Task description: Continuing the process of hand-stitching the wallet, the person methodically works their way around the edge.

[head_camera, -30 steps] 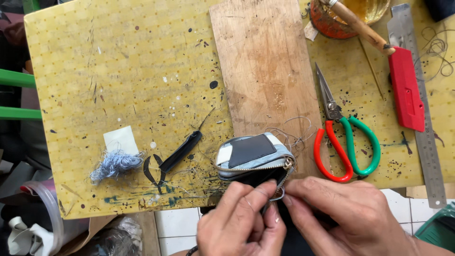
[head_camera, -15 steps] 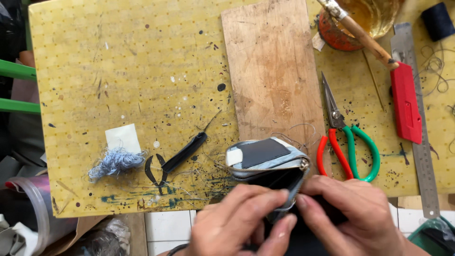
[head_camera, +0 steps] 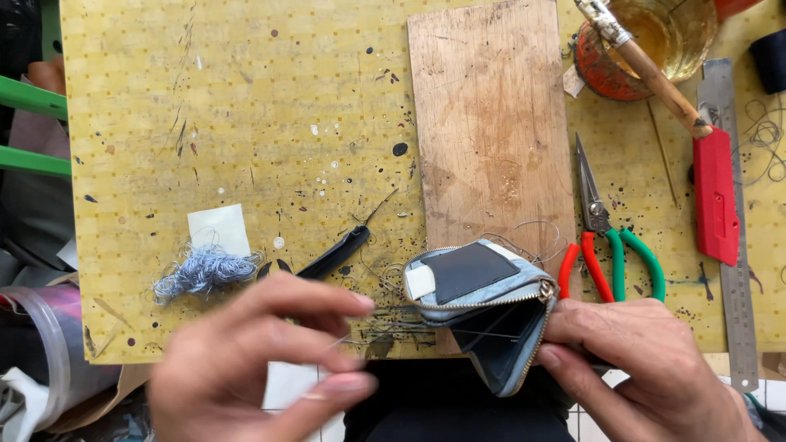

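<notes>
- Pouch (head_camera: 483, 307): small, light-blue with a zipper edge and a dark patch on top, lying at the near edge of the table (head_camera: 246, 106), partly over the lower end of a bare wooden board (head_camera: 491, 131).
- Head view, right hand (head_camera: 647, 368): grip closed on the pouch's right side, at the zipper corner, fingers wrapped beneath and thumb against the edge; the pouch mouth gapes open toward the person.
- Head view, left hand (head_camera: 262, 360): blurred, well left of the pouch and not touching it; thumb and forefinger are pinched together, apparently on a thin thread that runs toward the pouch, though the thread itself is hard to make out.
- Just right of the pouch: scissors (head_camera: 610, 245) with red and green handles, blades pointing away.
- Left of the pouch: a black-handled tool (head_camera: 336, 252), then a tangle of blue-grey thread (head_camera: 201, 272) beside a pale paper square (head_camera: 219, 229).
- Far right: red utility knife (head_camera: 715, 196) beside a steel ruler (head_camera: 734, 245).
</notes>
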